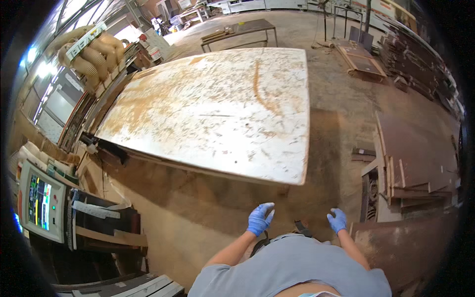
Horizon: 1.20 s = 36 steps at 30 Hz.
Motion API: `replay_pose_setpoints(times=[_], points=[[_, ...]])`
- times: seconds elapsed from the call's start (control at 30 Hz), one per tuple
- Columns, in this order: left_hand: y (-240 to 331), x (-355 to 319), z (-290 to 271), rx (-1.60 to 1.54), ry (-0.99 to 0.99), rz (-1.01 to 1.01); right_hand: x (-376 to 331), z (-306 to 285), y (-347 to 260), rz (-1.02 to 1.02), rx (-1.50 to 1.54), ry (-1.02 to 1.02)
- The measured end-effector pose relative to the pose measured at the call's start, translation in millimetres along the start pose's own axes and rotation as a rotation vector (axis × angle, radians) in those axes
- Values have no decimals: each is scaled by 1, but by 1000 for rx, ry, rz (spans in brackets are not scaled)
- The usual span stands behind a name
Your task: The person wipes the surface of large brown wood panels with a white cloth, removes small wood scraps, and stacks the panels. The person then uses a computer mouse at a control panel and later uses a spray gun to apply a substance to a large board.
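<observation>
Centrally: one large white rectangular board, flat, raised above the brown dusty floor, its face scuffed with dark flecks and brown dust. Long axis: appears to run crosswise, left to right before the person; left end directed toward the beige corrugated hoses and machinery, right end a straight, unobstructed edge. The long near edge slants, its right corner closer to the person than its left. One curved brown dust streak lies on the far right part of the face.

Hands, two, in blue gloves. Left hand: thumb and fingers spread apart, nothing visible in the grasp; located just short of the board's near edge, apart from it. Right hand: fingers loosely bent, thumb held away, nothing visible in the grasp; located beyond the line of the board's right end, near a flat reddish-brown sheet.

Surroundings: at left, one grey control console with a lit multicoloured screen; at right, one stack of brown flat sheets; beyond the board, one low metal-legged bench, bearing small pieces at its left end.
</observation>
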<state>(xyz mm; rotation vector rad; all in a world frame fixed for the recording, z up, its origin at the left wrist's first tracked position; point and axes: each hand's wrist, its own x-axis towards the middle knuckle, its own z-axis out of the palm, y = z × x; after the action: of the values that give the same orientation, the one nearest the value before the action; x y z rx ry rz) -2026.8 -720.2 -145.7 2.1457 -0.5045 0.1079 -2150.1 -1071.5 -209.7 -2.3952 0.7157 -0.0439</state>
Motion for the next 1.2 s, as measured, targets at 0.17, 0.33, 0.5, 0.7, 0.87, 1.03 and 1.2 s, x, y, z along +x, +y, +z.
replay_pose_setpoints(times=[0.17,0.33,0.5,0.7,0.87,1.03,1.2], points=[[62,137,79,29,95,51,6,-53,80,177,57,-14],[50,225,142,51,149,-7,47,-54,108,256,150,-66],[30,313,189,154,247,-43,150,-88,72,207,177,-138],[12,434,234,64,388,-133,322,-123,77,186,54,-182],[7,544,279,172,420,-199,468,-162,107,354,216,-203],[1,643,313,189,399,-211,561,-159,145,526,572,-91],[-9,766,367,-84,468,-227,674,-190,157,532,471,-35]])
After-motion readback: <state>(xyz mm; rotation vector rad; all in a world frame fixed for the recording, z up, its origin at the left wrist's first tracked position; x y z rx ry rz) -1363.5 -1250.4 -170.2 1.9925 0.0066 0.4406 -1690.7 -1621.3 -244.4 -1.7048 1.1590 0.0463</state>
